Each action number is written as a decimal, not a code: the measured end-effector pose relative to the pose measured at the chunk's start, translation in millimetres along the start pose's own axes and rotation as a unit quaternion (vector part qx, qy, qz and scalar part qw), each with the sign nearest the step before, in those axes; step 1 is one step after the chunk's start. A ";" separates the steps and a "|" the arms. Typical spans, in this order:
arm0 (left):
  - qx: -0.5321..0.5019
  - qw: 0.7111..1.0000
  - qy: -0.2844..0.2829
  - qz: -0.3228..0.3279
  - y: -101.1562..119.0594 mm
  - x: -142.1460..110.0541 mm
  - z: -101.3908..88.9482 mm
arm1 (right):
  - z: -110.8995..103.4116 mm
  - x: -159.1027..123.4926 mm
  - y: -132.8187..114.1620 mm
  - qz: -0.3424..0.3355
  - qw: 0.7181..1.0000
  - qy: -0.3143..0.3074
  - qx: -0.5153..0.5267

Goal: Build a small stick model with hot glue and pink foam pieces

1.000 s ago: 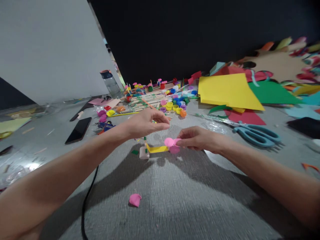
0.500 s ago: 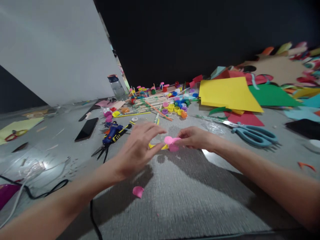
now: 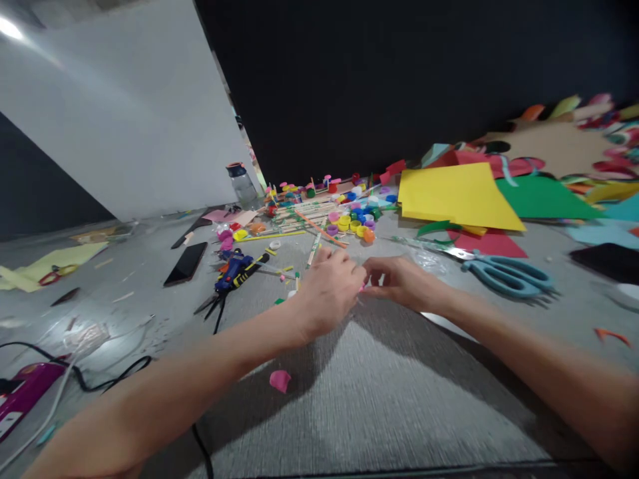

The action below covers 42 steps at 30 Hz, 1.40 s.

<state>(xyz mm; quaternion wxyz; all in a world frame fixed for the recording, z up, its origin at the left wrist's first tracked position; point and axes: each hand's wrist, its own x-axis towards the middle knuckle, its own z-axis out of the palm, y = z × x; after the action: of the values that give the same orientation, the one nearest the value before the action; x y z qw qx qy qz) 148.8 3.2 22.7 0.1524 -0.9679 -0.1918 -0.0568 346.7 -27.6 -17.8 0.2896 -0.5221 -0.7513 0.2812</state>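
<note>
My right hand [image 3: 399, 283] pinches a small pink piece [image 3: 362, 289], of which only a sliver shows between the two hands. Curled inward, the fingers of my left hand [image 3: 330, 293] meet my right fingertips at that piece; the back of the hand hides what they grip. Another pink cut piece [image 3: 280, 380] lies on the grey table [image 3: 399, 392] nearer to me. Just beyond my left hand a printed paper-wrapped stick [image 3: 314, 249] points away from me.
Left of my hands lie a blue-and-yellow glue gun [image 3: 234, 269] and a phone [image 3: 186, 263]. Bottle caps [image 3: 344, 223] and sticks [image 3: 294, 219] are piled at the back. To the right are blue-handled scissors [image 3: 509, 274] and yellow paper [image 3: 449, 196]. A purple power strip [image 3: 32, 392] sits far left.
My left hand has moved right and closed, meeting my right fingertips. The pink piece, earlier plainly visible in my right hand, is now mostly hidden. The view has shifted slightly.
</note>
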 end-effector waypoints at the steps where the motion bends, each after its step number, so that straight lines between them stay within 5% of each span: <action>1: -0.001 1.000 -0.004 -0.001 -0.3 0.7 0.3 | 1.6 -0.2 -0.1 -0.001 1.000 0.004 -0.011; 31: -0.070 0.996 -0.025 -0.049 -9.8 -1.6 10.7 | 10.2 2.8 6.1 -0.050 0.993 0.021 -0.109; 42: -0.107 0.993 0.020 -0.038 -15.9 -13.8 14.6 | 6.1 6.6 0.5 0.056 0.993 -0.027 0.101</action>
<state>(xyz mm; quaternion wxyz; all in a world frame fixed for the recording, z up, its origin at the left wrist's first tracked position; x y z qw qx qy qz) 130.7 16.9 10.9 0.0496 -0.9694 -0.2178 -0.1023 340.7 -22.0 -21.3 0.3045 -0.5240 -0.6958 0.3856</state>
